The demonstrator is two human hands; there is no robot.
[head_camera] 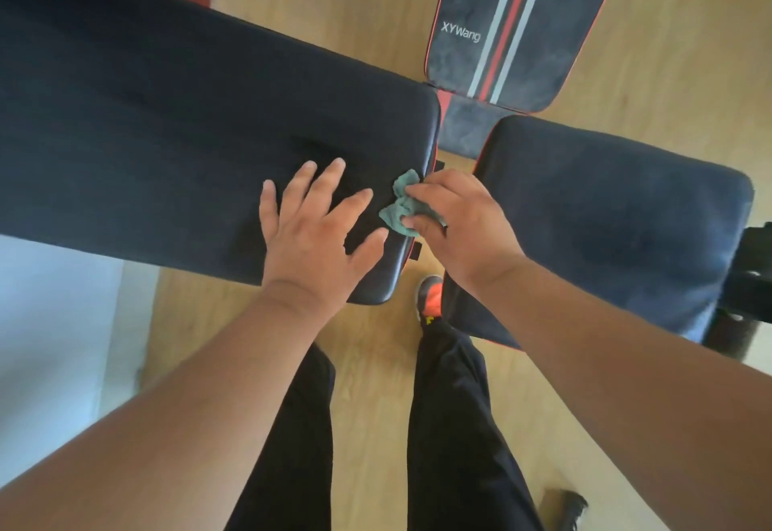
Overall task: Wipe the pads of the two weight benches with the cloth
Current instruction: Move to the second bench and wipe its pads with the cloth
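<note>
Running under everything is a pale wooden floor point(376, 384), and across it from the upper left stretches the long dark pad point(167, 133) of the nearer bench, its rounded end reaching the middle of the view. To the right, across a narrow gap, lies the shorter dark pad point(618, 229) of that bench line, with a black frame part at its far right edge. Beyond both, at the top, a second bench shows a striped pad point(501, 29) in dark fabric with red and white bands and the lettering "XYWang" (its surface looks mottled).

The person's legs in black trousers point(451, 426) stand below, one shoe point(430, 296) with an orange patch planted between the two near pads.

The left hand point(313, 238) lies flat on the long pad near its end, fingers spread wide and straight, holding nothing. The right hand point(455, 221) sits just beside it at the pad's end edge, fingers curled round a small crumpled green cloth point(397, 208), which is bunched against the pad surface between the two hands.
</note>
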